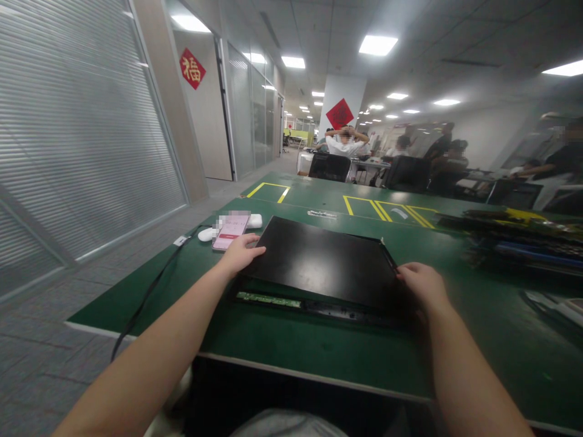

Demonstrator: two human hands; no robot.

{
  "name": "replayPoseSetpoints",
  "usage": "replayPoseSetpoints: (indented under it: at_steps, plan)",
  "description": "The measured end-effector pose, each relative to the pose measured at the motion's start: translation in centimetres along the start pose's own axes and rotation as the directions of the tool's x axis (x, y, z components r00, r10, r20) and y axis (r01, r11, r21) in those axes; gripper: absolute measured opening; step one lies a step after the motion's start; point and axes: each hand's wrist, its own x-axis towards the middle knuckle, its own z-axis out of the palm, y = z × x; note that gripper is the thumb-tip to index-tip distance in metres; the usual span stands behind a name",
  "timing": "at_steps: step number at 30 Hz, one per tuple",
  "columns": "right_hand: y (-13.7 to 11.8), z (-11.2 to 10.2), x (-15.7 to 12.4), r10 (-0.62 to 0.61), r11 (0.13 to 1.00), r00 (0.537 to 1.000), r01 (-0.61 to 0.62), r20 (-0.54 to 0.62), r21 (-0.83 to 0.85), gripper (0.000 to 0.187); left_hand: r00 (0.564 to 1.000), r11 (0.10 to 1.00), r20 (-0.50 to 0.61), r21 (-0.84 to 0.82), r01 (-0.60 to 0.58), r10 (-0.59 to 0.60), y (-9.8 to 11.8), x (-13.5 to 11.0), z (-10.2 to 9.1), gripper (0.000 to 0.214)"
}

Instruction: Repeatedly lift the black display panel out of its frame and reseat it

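A flat black screen panel (pixel 319 258), probably an LCD, lies slightly tilted over the green table in front of me. My left hand (pixel 241 252) holds its left edge, with the fingertips at the rim. My right hand (pixel 421 282) pinches the right edge, where a thin dark strip (pixel 388 255) stands a little apart from the panel's corner. Along the near side, below the panel, runs a black strip (pixel 337 311) with a green circuit board (pixel 268 300) at its left part. What lies under the panel is hidden.
A phone (pixel 231 232) and white rounded objects (pixel 254 221) lie beyond my left hand, with a black cable (pixel 152 288) over the table edge. Blurred stacked dark panels (pixel 514 243) sit at right. Yellow tape (pixel 380 210) marks the green table (pixel 319 358). Several people are farther back.
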Motion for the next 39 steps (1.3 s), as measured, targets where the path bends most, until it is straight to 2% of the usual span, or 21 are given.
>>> replayPoseSetpoints:
  at_steps: [3,6,12,16,22,32,39]
  plan:
    - [0.2,0.1,0.1,0.003,0.999,1.000,-0.003,-0.008,0.043,0.027,0.999,0.990,-0.002,0.137,-0.034,0.035,-0.1,0.1,-0.1,0.031]
    - [0.5,0.2,0.3,0.012,0.997,1.000,-0.010,-0.013,0.081,0.028,0.997,0.975,0.058,0.213,-0.059,0.048,-0.2,0.1,-0.2,0.020]
    - [0.8,0.4,0.4,0.031,0.988,0.999,-0.028,-0.017,0.149,0.030,0.992,0.928,0.093,0.355,-0.116,0.089,0.2,-0.1,-0.2,0.008]
    - [1.0,0.5,0.5,0.054,0.979,0.999,-0.051,-0.008,0.197,0.033,0.989,0.882,0.123,0.453,-0.128,0.080,0.2,0.0,-0.3,0.010]
    - [1.0,0.6,0.7,0.057,0.982,0.998,-0.054,-0.012,0.182,0.031,0.980,0.783,0.170,0.593,-0.186,0.104,-0.1,0.1,-0.3,0.020]
    - [1.4,0.8,0.9,0.026,0.983,0.999,-0.019,-0.035,0.181,0.032,0.970,0.746,0.203,0.623,-0.235,0.136,-0.1,-0.1,-0.1,0.018]
    - [1.0,0.5,0.7,0.034,0.993,0.999,-0.033,-0.008,0.116,0.029,0.916,0.676,0.347,0.627,-0.387,0.202,-0.4,-0.7,-0.2,0.041]
